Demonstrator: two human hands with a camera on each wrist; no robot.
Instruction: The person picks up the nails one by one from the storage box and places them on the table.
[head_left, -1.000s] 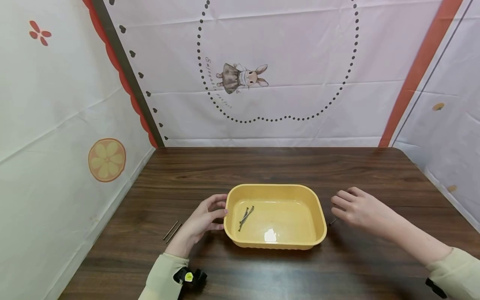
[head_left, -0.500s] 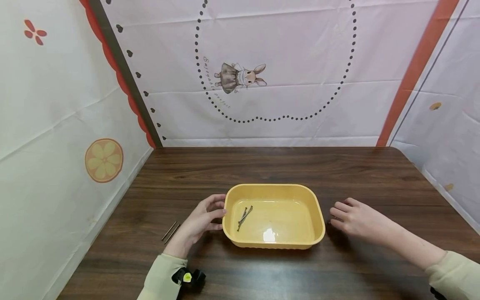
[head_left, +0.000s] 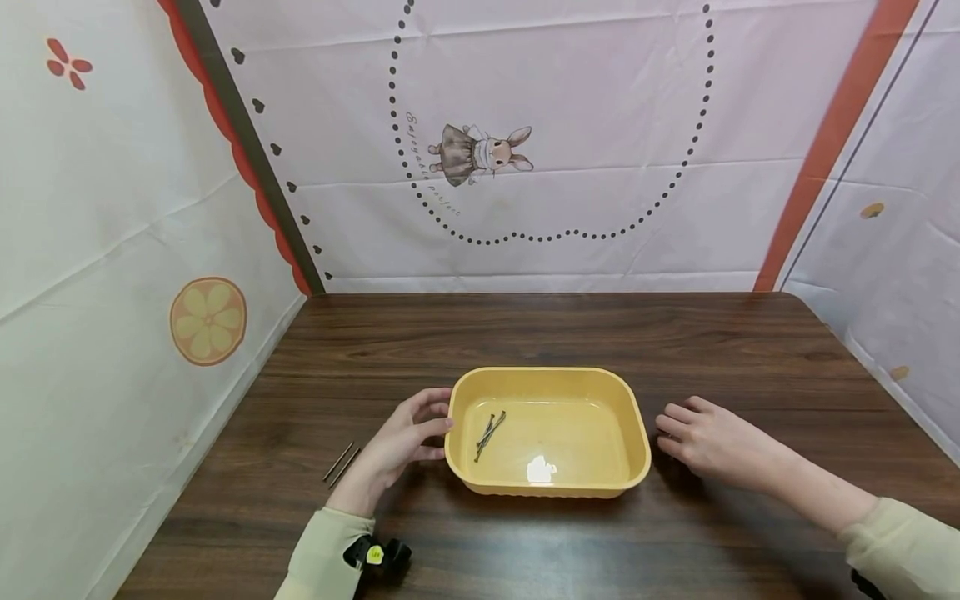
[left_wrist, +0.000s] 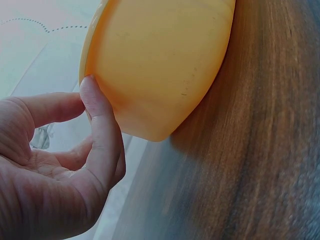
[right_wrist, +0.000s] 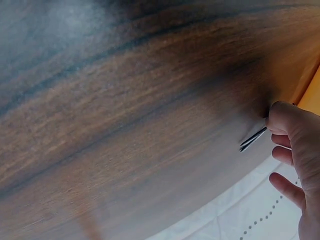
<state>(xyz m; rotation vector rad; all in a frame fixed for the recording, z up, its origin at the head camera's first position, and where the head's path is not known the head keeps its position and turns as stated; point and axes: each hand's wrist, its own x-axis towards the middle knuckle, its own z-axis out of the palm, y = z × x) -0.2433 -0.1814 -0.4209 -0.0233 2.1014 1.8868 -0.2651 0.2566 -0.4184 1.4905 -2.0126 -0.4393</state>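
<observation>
A yellow plastic tub (head_left: 577, 442) stands on the table with several nails (head_left: 488, 434) lying crossed at the left of its floor. My left hand (head_left: 399, 443) holds the tub's left rim; in the left wrist view the thumb and a finger meet at the edge of its wall (left_wrist: 160, 60). Just right of the tub, low over the table, is my right hand (head_left: 703, 439). In the right wrist view its thumb and fingertips pinch thin dark nails (right_wrist: 253, 139), whose ends stick out below the thumb; the rest is hidden by the hand.
Two more nails (head_left: 339, 462) lie side by side on the dark wooden table (head_left: 525, 333), left of my left wrist. A printed white cloth (head_left: 600, 167) hangs behind the table and along both sides. A black wrist strap (head_left: 365, 552) sits on the left sleeve.
My right hand has moved slightly down and toward the tub, and the nail that showed beneath its fingers is now covered in the head view. The left hand keeps its hold on the rim.
</observation>
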